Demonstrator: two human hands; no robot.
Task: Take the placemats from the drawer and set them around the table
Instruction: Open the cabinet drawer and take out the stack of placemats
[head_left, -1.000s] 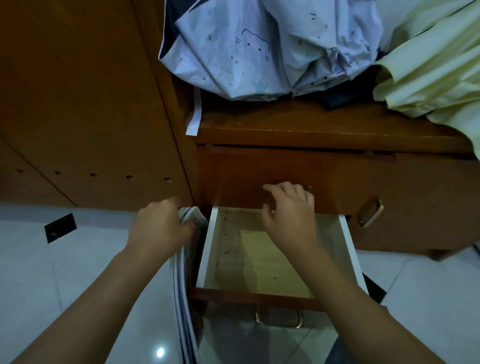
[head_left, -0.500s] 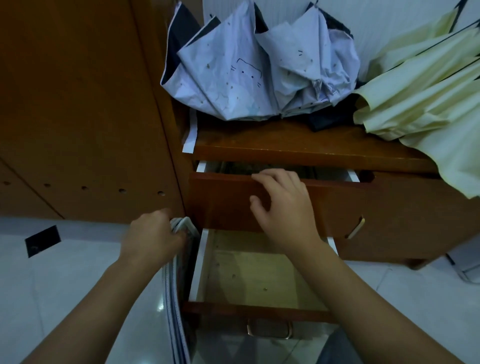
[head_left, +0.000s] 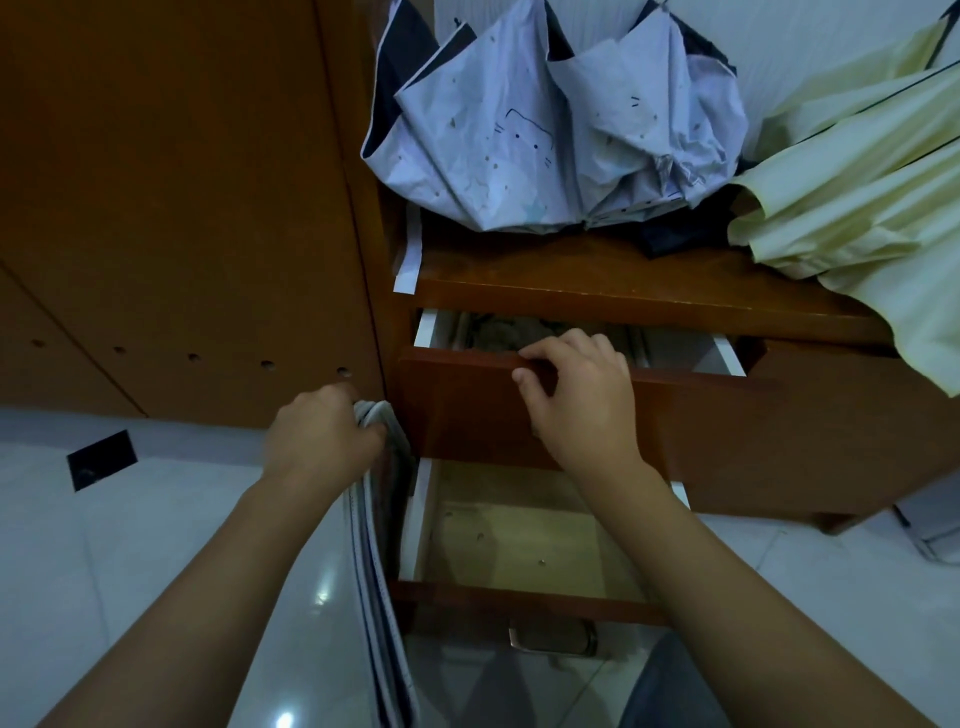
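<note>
Head view: your left hand (head_left: 322, 441) is clamped on the placemats (head_left: 382, 545), which hang long-axis down beside the lower drawer (head_left: 519, 545). Your right hand (head_left: 576, 400) hooks fingers over the upper drawer (head_left: 467, 405) front, nearer the cabinet.

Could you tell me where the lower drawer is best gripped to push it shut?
Grip the metal handle on the lower drawer front, coming from the front, below the right hand. The drawer is pulled well out and that handle juts toward the person, unobstructed.
</note>
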